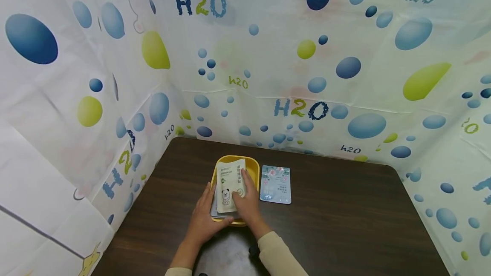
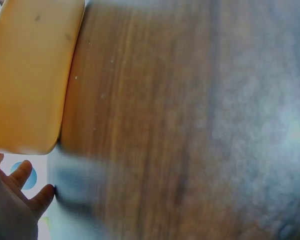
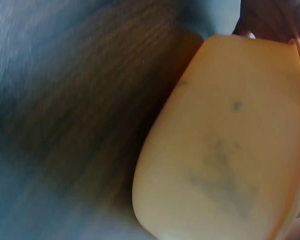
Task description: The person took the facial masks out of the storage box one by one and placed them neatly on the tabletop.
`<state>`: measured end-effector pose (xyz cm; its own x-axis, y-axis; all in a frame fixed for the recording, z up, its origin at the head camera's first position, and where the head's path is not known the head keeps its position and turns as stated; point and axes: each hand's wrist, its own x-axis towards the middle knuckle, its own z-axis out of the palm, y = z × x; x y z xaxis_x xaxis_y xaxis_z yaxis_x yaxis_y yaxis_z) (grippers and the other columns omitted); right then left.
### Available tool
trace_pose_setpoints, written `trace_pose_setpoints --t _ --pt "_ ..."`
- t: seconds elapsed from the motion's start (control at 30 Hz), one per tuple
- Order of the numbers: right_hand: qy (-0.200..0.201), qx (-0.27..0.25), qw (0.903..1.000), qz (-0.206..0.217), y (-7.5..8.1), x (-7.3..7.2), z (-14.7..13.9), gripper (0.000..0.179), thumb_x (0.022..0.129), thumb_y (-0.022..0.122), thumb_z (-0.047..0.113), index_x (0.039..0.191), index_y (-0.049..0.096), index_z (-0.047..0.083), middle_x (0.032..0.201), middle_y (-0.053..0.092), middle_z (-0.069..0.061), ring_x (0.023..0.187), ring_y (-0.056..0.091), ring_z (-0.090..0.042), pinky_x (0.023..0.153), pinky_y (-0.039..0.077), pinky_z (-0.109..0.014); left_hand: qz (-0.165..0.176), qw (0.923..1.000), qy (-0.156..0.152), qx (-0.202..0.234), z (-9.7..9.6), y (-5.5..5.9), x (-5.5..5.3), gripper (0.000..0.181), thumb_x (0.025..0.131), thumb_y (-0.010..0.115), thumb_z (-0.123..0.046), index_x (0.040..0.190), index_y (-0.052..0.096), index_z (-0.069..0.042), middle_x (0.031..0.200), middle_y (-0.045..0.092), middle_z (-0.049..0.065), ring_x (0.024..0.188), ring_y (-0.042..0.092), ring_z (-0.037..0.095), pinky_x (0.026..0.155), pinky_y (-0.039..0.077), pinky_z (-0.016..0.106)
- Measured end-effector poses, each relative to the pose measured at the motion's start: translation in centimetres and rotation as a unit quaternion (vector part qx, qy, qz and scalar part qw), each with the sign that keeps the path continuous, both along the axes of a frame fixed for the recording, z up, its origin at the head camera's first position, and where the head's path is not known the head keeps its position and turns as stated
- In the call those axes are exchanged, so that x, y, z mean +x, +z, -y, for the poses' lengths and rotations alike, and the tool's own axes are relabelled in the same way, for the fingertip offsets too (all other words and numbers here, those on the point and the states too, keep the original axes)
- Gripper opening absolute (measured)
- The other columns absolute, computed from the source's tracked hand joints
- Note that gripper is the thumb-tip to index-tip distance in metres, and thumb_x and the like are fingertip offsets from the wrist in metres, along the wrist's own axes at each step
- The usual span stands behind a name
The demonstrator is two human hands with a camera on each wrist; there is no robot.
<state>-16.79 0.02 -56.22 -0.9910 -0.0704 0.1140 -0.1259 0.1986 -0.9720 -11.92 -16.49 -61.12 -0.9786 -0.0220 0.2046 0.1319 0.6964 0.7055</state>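
A cream packet (image 1: 229, 178) printed with a bear and dark lettering lies tilted over a yellow tray (image 1: 252, 166) in the head view. My right hand (image 1: 249, 201) holds it by the right side, with the thumb on its front. Beneath it, the edge of a greyish packet (image 1: 213, 208) shows; the rest is covered. My left hand (image 1: 205, 216) lies along the tray's lower left, fingers extended and thumb spread toward the near rim. Its contact with the greyish packet is unclear. Both wrist views show the tray's outer wall, and spread fingers (image 2: 42, 197) appear in the left one.
A light blue packet (image 1: 275, 184) with pink flowers lies flat just right of the tray. The dark wooden table (image 1: 345, 216) stretches off to the right. White cloth (image 1: 264, 63) with blue and green spots hangs behind and on both sides.
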Motion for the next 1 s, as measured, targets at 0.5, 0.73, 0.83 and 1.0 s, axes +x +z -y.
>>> trace_pose_setpoints --t 0.5,0.73,0.83,1.0 --pt "-0.025 -0.010 0.9995 -0.015 1.4 -1.3 -2.2 0.077 0.085 0.051 -0.007 0.158 0.038 0.011 0.167 0.033 -0.009 0.156 0.027 -0.033 0.124 0.025 -0.055 0.005 1.0000 0.005 0.007 0.0 0.1 -0.1 0.122 0.065 0.088 -0.060 0.163 0.028 -0.021 0.170 0.025 0.009 0.147 0.037 0.044 0.109 0.038 0.067" --pt "-0.031 -0.032 0.9989 0.012 2.2 -2.0 -3.2 0.076 0.090 0.050 -0.004 0.160 0.035 0.021 0.170 0.025 0.000 0.156 0.026 -0.029 0.124 0.027 -0.052 0.009 0.9999 0.006 0.008 -0.2 0.1 -0.1 0.122 0.065 0.089 -0.059 0.163 0.027 -0.023 0.170 0.025 0.008 0.148 0.037 0.043 0.109 0.038 0.067" --pt "-0.034 -0.038 0.9987 0.003 2.6 -2.3 -3.7 0.077 0.090 0.050 -0.005 0.160 0.035 0.021 0.170 0.025 -0.002 0.155 0.029 -0.029 0.123 0.030 -0.052 0.015 0.9998 0.008 0.008 -0.2 0.2 0.0 0.122 0.065 0.089 -0.059 0.163 0.026 -0.023 0.171 0.023 0.007 0.148 0.036 0.043 0.109 0.038 0.068" --pt "-0.043 -0.049 0.9979 -0.001 3.1 -2.7 -4.4 0.077 0.091 0.051 -0.005 0.160 0.035 0.024 0.170 0.027 -0.001 0.151 0.036 -0.029 0.118 0.038 -0.050 0.023 0.9997 0.011 0.006 -0.3 0.3 0.1 0.123 0.065 0.089 -0.060 0.164 0.025 -0.022 0.171 0.022 0.007 0.148 0.036 0.042 0.109 0.038 0.068"
